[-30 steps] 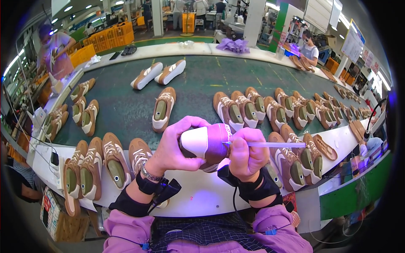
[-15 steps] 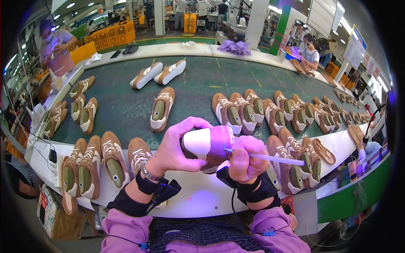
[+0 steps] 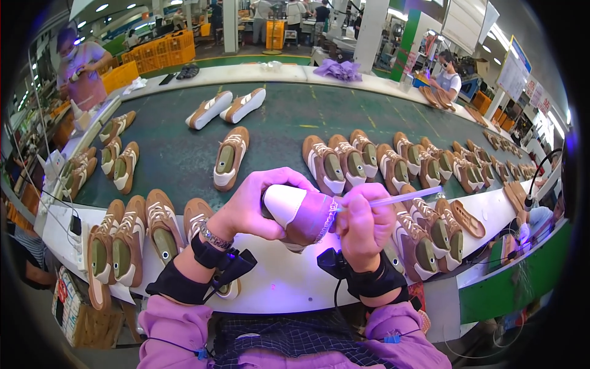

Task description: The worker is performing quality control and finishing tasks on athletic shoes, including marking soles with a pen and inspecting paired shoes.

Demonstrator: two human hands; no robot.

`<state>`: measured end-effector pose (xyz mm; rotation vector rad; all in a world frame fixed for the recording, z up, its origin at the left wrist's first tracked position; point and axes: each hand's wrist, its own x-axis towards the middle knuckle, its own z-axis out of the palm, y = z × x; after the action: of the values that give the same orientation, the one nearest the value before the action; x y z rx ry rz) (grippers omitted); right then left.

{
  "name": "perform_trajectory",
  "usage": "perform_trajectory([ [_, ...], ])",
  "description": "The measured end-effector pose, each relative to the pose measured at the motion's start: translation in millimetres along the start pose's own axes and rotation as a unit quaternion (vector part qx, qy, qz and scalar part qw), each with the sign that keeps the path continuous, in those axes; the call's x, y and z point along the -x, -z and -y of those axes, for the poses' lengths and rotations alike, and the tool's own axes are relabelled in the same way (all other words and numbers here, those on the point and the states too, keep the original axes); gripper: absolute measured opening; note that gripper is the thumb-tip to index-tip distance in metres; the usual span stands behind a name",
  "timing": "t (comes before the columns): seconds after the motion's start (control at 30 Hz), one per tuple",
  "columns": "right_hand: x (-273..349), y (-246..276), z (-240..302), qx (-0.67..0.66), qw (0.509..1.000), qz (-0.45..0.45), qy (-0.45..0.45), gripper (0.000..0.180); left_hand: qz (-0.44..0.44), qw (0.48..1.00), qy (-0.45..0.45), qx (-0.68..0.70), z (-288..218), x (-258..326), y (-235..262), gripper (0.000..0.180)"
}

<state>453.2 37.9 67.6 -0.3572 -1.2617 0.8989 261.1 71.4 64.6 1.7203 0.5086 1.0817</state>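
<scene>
The left hand (image 3: 255,206) curls its fingers around a brown shoe (image 3: 304,215) with a white end. Just right of it, the right hand (image 3: 367,226) pinches a thin, pale pen (image 3: 410,195), its tip at the shoe's edge, its shaft slanting rightward past the fingers. Beyond the fingers lies a green belt (image 3: 276,144); below, a white table (image 3: 273,270).

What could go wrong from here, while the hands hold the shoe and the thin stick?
The thin stick in the right hand could slip and mark the shoe, since one end is very close to it. If the left hand loosens its grip, the shoe might drop, as it is held above the white table.
</scene>
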Motion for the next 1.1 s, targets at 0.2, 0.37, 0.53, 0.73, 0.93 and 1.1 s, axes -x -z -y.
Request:
perform_trajectory([
  [0.2, -2, 4, 3, 0.096, 0.995, 0.016, 0.014, 0.008, 0.013, 1.000, 0.007, -0.013, -2, -5, -6, 0.065],
  [0.37, -5, 11, 14, 0.073, 0.996, 0.031, -0.029, 0.006, 0.013, 1.000, 0.006, -0.014, -4, -8, -11, 0.064],
  [0.53, -3, 17, 10, 0.104, 0.994, 0.037, 0.013, 0.007, 0.017, 1.000, 0.002, -0.017, -3, -11, -15, 0.063],
  [0.73, -4, 30, 20, -0.017, 0.998, 0.048, -0.047, 0.010, 0.022, 1.000, -0.002, -0.014, -8, -10, -22, 0.062],
  [0.93, 56, 93, -12, -0.139, 0.865, -0.023, -0.481, 0.037, 0.060, 0.995, -0.044, -0.074, -15, -3, -37, 0.056],
  [1.1, 90, 67, 15, -0.323, 0.735, 0.032, -0.596, 0.068, 0.164, 0.953, -0.149, -0.206, -26, 2, -89, 0.050],
])
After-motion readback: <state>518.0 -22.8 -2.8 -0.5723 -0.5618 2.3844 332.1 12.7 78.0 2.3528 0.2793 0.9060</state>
